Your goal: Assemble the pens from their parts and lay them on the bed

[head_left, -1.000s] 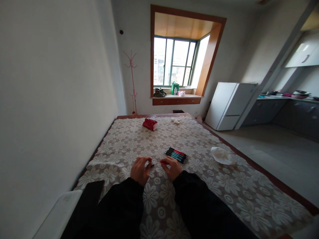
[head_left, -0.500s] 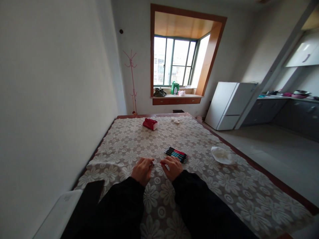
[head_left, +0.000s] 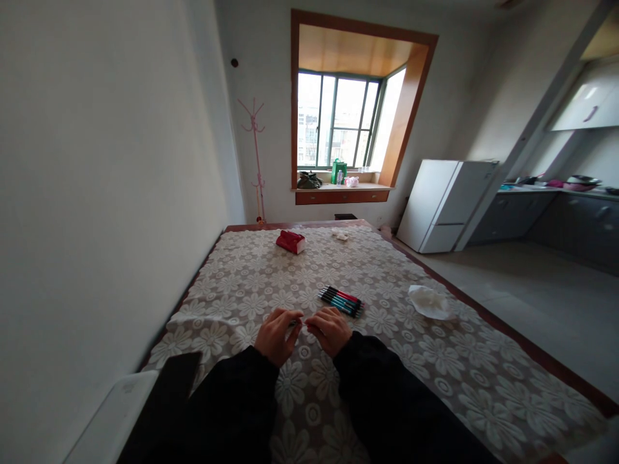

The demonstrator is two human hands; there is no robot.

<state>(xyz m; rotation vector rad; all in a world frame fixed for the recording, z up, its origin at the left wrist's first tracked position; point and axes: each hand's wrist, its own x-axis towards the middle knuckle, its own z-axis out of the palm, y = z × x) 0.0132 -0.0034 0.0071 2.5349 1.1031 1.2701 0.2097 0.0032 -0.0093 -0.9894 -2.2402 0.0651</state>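
Observation:
My left hand (head_left: 277, 335) and my right hand (head_left: 331, 330) almost meet at the fingertips, low over the patterned tablecloth (head_left: 309, 270). Both are closed in a pinch. A small dark end, seemingly of a pen part, shows between my left thumb and index finger. The fingers of my right hand close on a thin pen part that they mostly cover. Just beyond my right hand lies a row of several pens (head_left: 341, 301), side by side, with black, red and teal barrels.
A red tissue pack (head_left: 290, 242) and a crumpled white scrap (head_left: 340, 236) lie toward the far end. On the right is a crumpled white tissue (head_left: 430, 301). A black flat object (head_left: 180, 380) rests on a white box (head_left: 118, 412) at lower left, beside the wall.
My hands have come together, closing the gap where a thin whitish rod and a red piece showed between them. The row of pens lies as before.

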